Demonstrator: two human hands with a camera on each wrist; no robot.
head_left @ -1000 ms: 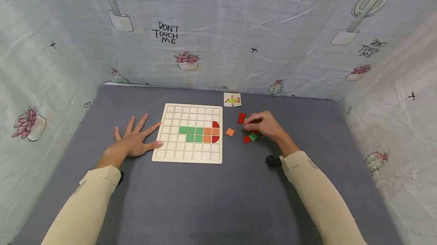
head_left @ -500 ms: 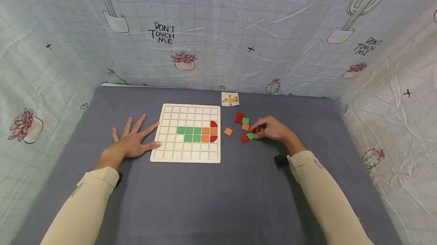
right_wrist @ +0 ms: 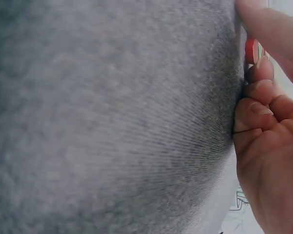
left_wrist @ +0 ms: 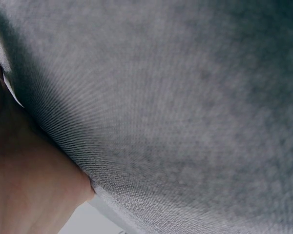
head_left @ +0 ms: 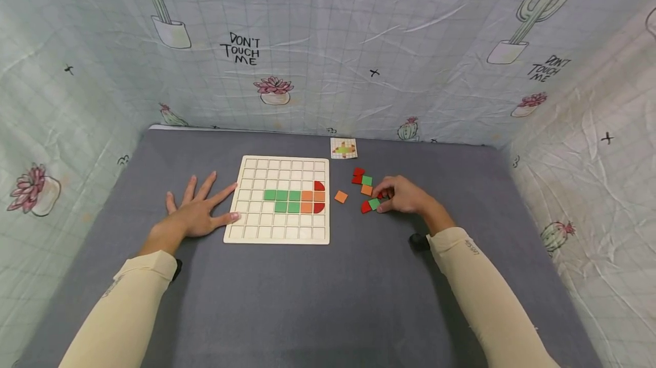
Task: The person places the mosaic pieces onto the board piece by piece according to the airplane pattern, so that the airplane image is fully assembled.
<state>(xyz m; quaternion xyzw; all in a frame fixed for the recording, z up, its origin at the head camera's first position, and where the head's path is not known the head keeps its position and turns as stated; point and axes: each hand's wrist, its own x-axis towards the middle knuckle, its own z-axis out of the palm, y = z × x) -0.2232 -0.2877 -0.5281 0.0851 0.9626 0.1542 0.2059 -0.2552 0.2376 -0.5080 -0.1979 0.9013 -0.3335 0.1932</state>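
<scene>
A pale wooden grid board point(head_left: 256, 233) lies on the table with several green tiles point(head_left: 281, 207), orange tiles point(head_left: 306, 207) and two red rounded tiles point(head_left: 319, 185) set in its squares. The spread left hand point(head_left: 192, 217) rests on the table, its thumb and index finger at the board's left edge. Right of the board, the right hand point(head_left: 405, 194) bends over loose tiles. Its thumb lies beside a loose green tile point(head_left: 374, 204), and a red tile point(right_wrist: 251, 51) shows between thumb and curled fingers in the right wrist view. I cannot tell whether it pinches a tile.
A small pattern card point(head_left: 343, 148) lies behind the board. One orange tile point(head_left: 340, 197) sits apart between board and right hand. Several more loose tiles cluster near that hand, among them a red one point(head_left: 366, 207). A printed cloth point(head_left: 318, 72) walls the grey table.
The right hand has shifted from the upper loose tiles toward the lower right ones, uncovering a green and an orange tile. The left hand stays in place; the head view shifts slightly.
</scene>
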